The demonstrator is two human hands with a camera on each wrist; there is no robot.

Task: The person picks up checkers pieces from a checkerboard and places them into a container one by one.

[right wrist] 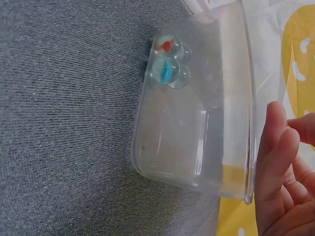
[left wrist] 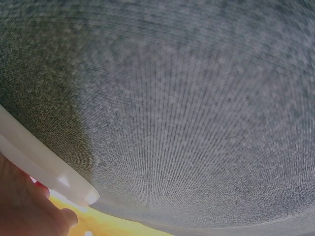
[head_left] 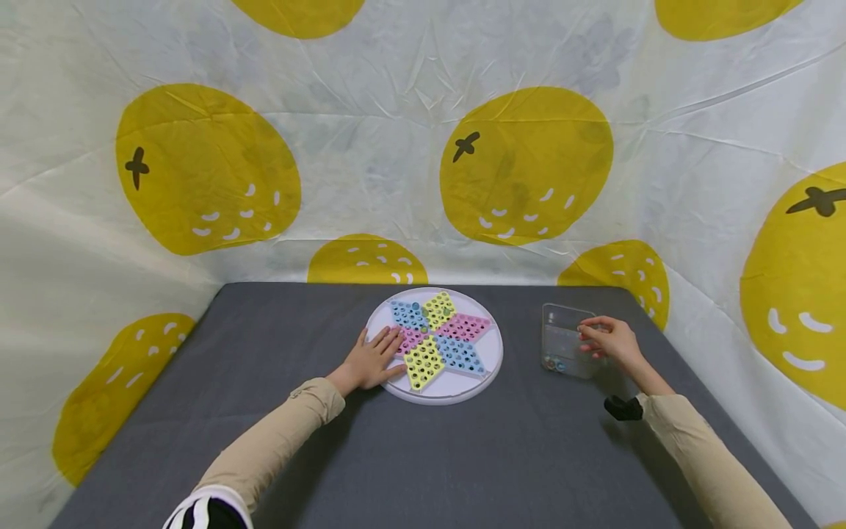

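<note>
A round white Chinese checkers board [head_left: 487, 367] bears a star of blue, yellow and pink sections with marbles in many holes. My left hand [head_left: 373, 360] rests on its left edge, fingers spread over the pink section; the left wrist view catches only part of that hand [left wrist: 29, 209] beside the white rim [left wrist: 49, 162]. Over the right side of a clear plastic box [head_left: 558, 342], my right hand [head_left: 611, 339] pinches what looks like a marble between thumb and fingertips. In the right wrist view the fingers [right wrist: 280, 157] are beside the box wall, their pinched ends partly hidden.
Several glass marbles [right wrist: 165, 69], one with a blue swirl and one with red, lie together at one end of the box. A dark grey cloth [head_left: 476, 455] covers the table. Behind it hangs a white curtain [head_left: 370, 162] with large yellow fruit prints.
</note>
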